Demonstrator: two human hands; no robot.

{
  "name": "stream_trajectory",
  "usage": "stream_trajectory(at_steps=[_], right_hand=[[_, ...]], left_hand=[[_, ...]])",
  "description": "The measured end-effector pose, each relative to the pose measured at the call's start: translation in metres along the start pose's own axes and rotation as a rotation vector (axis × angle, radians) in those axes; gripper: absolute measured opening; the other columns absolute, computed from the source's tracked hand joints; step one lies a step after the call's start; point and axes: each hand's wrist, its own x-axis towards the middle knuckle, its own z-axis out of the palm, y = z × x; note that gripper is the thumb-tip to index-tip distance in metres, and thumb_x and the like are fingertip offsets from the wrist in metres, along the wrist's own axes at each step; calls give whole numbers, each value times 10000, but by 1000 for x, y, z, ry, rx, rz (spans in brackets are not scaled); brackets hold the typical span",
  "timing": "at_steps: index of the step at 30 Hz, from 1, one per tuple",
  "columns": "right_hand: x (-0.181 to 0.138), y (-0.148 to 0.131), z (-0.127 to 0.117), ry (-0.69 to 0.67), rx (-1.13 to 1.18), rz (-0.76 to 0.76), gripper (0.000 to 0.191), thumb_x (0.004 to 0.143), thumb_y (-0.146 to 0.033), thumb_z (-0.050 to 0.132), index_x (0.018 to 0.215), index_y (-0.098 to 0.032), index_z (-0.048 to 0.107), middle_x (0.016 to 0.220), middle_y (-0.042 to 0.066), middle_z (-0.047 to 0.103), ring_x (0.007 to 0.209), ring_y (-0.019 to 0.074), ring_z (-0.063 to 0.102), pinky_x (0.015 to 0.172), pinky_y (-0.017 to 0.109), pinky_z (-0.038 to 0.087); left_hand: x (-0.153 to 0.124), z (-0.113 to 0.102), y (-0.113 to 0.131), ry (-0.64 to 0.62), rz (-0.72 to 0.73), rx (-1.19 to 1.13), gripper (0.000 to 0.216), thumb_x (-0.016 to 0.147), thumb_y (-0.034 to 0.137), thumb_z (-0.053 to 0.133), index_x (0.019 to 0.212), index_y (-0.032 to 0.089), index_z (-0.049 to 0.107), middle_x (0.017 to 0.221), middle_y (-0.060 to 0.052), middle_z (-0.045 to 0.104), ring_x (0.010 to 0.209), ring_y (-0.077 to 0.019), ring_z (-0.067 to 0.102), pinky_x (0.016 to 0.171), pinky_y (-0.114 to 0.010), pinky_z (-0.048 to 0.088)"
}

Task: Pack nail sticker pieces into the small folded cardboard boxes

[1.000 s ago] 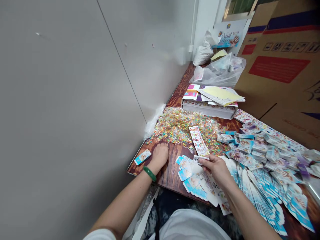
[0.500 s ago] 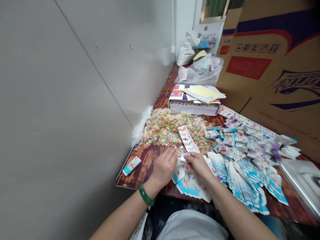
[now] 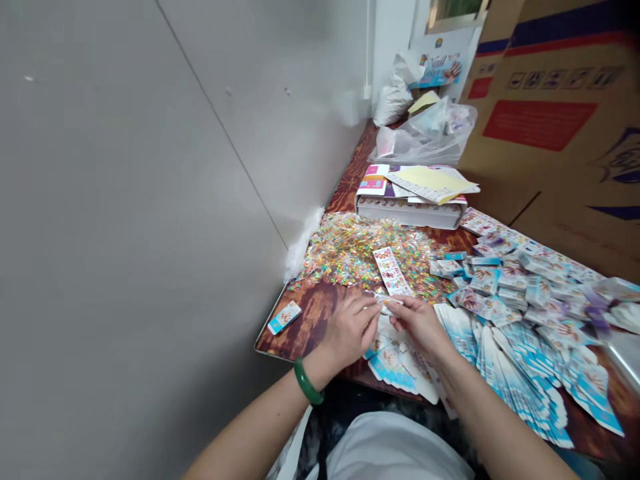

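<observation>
In the head view both hands meet over the near part of the table. My right hand (image 3: 419, 325) pinches a small white printed sticker sheet (image 3: 388, 303), its thumb and forefinger closed on the right end. My left hand (image 3: 350, 327), below a green bangle, curls its fingers round the left end; they partly cover it. Just beyond lies a longer sticker strip (image 3: 393, 271) on a heap of small clear packets (image 3: 345, 250) with colourful bits inside. Beneath the hands, flat blue-and-white cards (image 3: 393, 365) are fanned out.
A small blue-and-white box (image 3: 285, 317) lies left, near the grey wall (image 3: 150, 220). Small filled boxes (image 3: 515, 280) pile up right, behind fanned flat cartons (image 3: 520, 373). A stack of printed sheets (image 3: 413, 212) and a large cardboard box (image 3: 545, 127) stand farther back.
The view has shifted, so the scene sits farther right and slightly differently angled. Both hands stay together at the small sticker sheet, with the left fingers now bent closer to the right hand.
</observation>
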Motion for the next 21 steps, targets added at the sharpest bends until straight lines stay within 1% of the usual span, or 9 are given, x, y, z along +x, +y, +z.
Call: stream_trajectory(at_steps=[2, 4, 7, 9, 11, 14, 17, 19, 21], right_hand=[[-1, -1, -9, 15, -39, 20, 330, 592, -385, 760, 796, -140, 676, 501, -16, 568, 416, 69, 408, 417, 205, 283], [-3, -4, -18, 33, -65, 34, 331, 603, -395, 755, 790, -137, 666, 496, -16, 564, 406, 63, 397, 406, 201, 266], [-5, -10, -26, 63, -65, 41, 315, 622, -406, 738, 763, -139, 651, 482, -22, 546, 381, 54, 372, 388, 201, 235], [-5, -14, -26, 74, -57, 26, 305, 629, -409, 730, 755, -145, 646, 482, -26, 538, 372, 54, 362, 381, 205, 228], [-6, -16, -23, 68, -59, 1, 297, 633, -408, 726, 754, -149, 644, 485, -29, 532, 380, 59, 366, 384, 211, 235], [-9, -18, -16, 41, -67, -4, 294, 641, -412, 720, 750, -150, 642, 486, -31, 523, 397, 64, 368, 397, 213, 247], [-13, -20, -5, 10, -49, -3, 302, 639, -414, 722, 762, -150, 643, 521, -24, 542, 422, 68, 388, 414, 211, 269], [-17, -22, 3, -11, -43, -38, 308, 655, -414, 712, 791, -146, 646, 544, -18, 550, 439, 74, 406, 425, 213, 284], [-21, -25, 9, -17, -60, -89, 306, 687, -416, 688, 816, -141, 646, 542, -16, 547, 446, 77, 410, 429, 213, 290]], left_hand=[[-10, -17, -20, -43, -155, 106, 249, 863, 211, 460, 1068, 187, 598, 1087, -85, 622, 1039, -209, 524, 931, -369, 418], [-25, -33, -46, -114, -402, 325, 303, 841, 257, 505, 1116, 149, 572, 1127, -138, 595, 1053, -263, 511, 924, -419, 403], [-50, -49, -80, -301, -695, 544, 409, 801, 300, 557, 1162, 108, 541, 1047, -184, 612, 991, -336, 524, 799, -455, 438], [-61, -52, -94, -383, -732, 548, 428, 811, 279, 538, 1206, 117, 510, 1025, -177, 628, 984, -339, 529, 796, -457, 431], [-64, -52, -99, -376, -735, 475, 436, 817, 261, 525, 1233, 135, 494, 1039, -174, 631, 1012, -333, 525, 836, -469, 408], [-52, -54, -89, -181, -753, 67, 469, 798, 294, 557, 1249, 182, 492, 1120, -143, 610, 1064, -299, 518, 898, -450, 390], [-29, -58, -65, 68, -744, -731, 530, 768, 299, 597, 1276, 237, 460, 1233, -78, 549, 1077, -234, 534, 901, -366, 427], [-15, -58, -46, 113, -753, -1164, 545, 724, 228, 638, 1245, 245, 481, 1237, -57, 535, 1040, -212, 558, 878, -348, 455], [-5, -52, -29, 87, -768, -1437, 516, 694, 143, 635, 1187, 229, 509, 1146, -49, 573, 973, -200, 584, 862, -368, 477]])
